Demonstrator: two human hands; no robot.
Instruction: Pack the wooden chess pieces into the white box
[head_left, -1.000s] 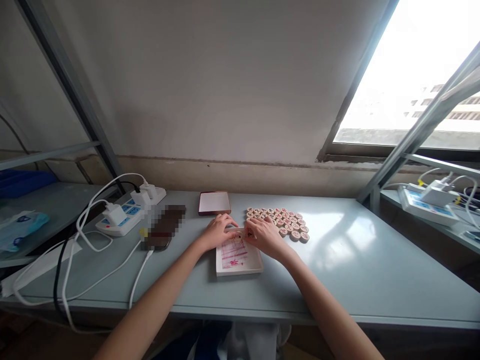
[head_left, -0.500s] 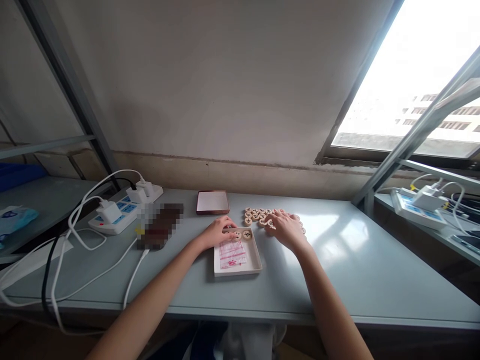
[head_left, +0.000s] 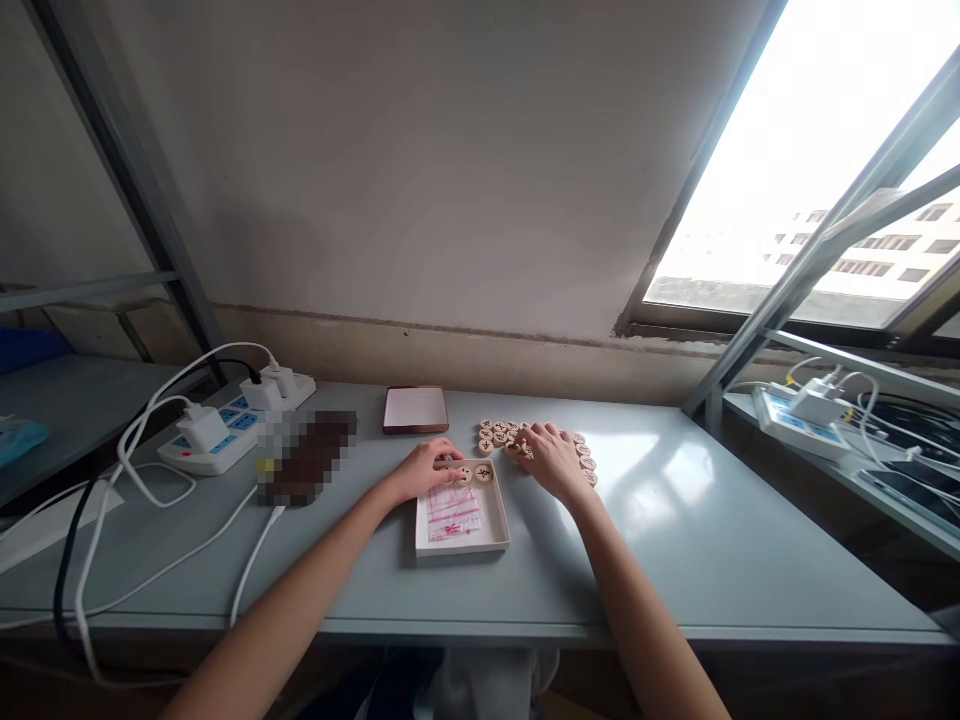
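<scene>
A shallow white box [head_left: 495, 546] lies on the desk, holding a clear plastic bag with pink markings [head_left: 452, 512] and a few round wooden Chinese chess pieces [head_left: 484, 474] along its far side. My left hand [head_left: 426, 468] grips the box's far left corner, thumb inside by a piece and fingers over the rim. Beyond the box to the right, more Chinese chess pieces [head_left: 486, 435] sit in rows. My right hand [head_left: 553, 460] is over these rows, fingers bent down, with a piece [head_left: 527, 452] at its fingertips. The hand hides several pieces.
The box lid [head_left: 415, 408] lies inside up near the wall. On the left are a power strip [head_left: 225, 440] with white chargers, loose cables [head_left: 259, 565] and a pixelated dark object [head_left: 311, 455]. Another power strip [head_left: 799, 420] sits beyond the metal frame at right.
My right hand has shifted slightly left across the rows, and more pieces show on its right side. My left hand stays at the box corner. The whole view has turned a little right.
</scene>
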